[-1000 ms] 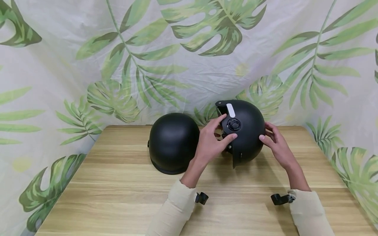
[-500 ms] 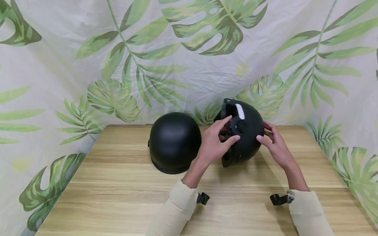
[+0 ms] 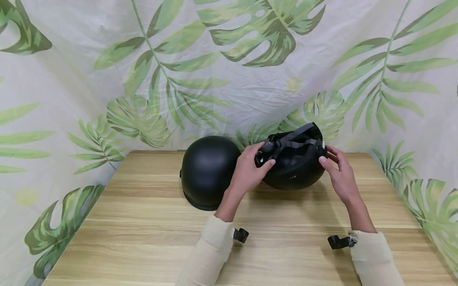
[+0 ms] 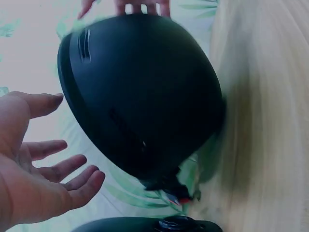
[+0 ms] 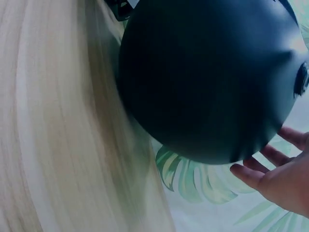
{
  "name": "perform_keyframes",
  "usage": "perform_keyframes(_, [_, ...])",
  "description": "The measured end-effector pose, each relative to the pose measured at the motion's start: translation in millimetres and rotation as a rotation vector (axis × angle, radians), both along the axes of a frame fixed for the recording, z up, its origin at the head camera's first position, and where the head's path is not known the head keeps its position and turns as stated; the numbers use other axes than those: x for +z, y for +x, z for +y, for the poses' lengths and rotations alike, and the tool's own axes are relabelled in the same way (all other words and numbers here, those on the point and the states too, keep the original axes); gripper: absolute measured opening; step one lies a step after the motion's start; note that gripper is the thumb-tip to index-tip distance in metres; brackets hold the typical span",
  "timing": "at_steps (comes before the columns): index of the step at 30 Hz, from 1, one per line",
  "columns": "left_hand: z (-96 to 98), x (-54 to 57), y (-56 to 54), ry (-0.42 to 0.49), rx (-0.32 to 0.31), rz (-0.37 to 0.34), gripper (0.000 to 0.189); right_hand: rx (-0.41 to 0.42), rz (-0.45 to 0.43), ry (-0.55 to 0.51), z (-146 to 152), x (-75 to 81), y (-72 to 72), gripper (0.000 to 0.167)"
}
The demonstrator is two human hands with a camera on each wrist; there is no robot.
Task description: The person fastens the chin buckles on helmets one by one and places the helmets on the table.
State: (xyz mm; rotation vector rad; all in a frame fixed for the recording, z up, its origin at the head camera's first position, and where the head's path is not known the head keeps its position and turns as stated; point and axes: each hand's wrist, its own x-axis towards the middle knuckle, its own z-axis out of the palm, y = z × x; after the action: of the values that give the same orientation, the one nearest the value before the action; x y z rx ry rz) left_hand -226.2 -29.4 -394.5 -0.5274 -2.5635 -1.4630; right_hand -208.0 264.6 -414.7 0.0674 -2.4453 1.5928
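A black helmet (image 3: 295, 174) lies tipped on its side over the right half of the table, its hollow with grey straps (image 3: 297, 137) facing up and back. My left hand (image 3: 247, 171) is at its left end; in the left wrist view this hand's fingers (image 4: 48, 171) are spread apart from the shell, the thumb beside the rim. My right hand (image 3: 341, 174) grips the right end, thumb on the near side and fingers behind. The right wrist view shows those fingertips (image 5: 248, 174) against the smooth shell. Whether the helmet touches the table I cannot tell.
A second black helmet (image 3: 211, 171) stands dome up just left of my left hand. Both are on a wood-grain table (image 3: 143, 238). Behind the table hangs a leaf-patterned cloth (image 3: 250, 87). Small black mounts (image 3: 240, 235) stick out from my sleeves.
The right helmet has turned from showing its side, with a round knob and white strip, to showing its strapped hollow. My left hand has shifted slightly left; my right hand slightly right.
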Motion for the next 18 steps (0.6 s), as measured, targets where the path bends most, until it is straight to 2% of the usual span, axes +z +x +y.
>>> perform_keyframes(6, [1.1, -7.6, -6.0, -0.057, 0.025, -0.076, 0.071, -0.038, -0.016, 0.002, 4.1, 6.3, 3.7, 0.065])
perform_keyframes(11, [2.1, -13.3, -8.3, -0.06, 0.028, -0.137, 0.075, 0.007, 0.017, -0.055, 11.0, 5.5, 3.3, 0.061])
perform_keyframes(12, [1.8, -22.0, -13.9, -0.066, 0.027, -0.136, 0.078, 0.02, 0.023, -0.077, 12.7, 4.7, 2.5, 0.06])
perform_keyframes(13, [2.0, -23.5, -14.2, -0.07, 0.027, -0.154, 0.078, 0.031, 0.026, -0.098, 14.7, 3.8, 1.7, 0.06])
perform_keyframes(18, [4.3, -30.4, -17.6, -0.066, 0.02, -0.201, 0.075, 0.052, -0.022, -0.139, 26.7, -0.1, -3.0, 0.059])
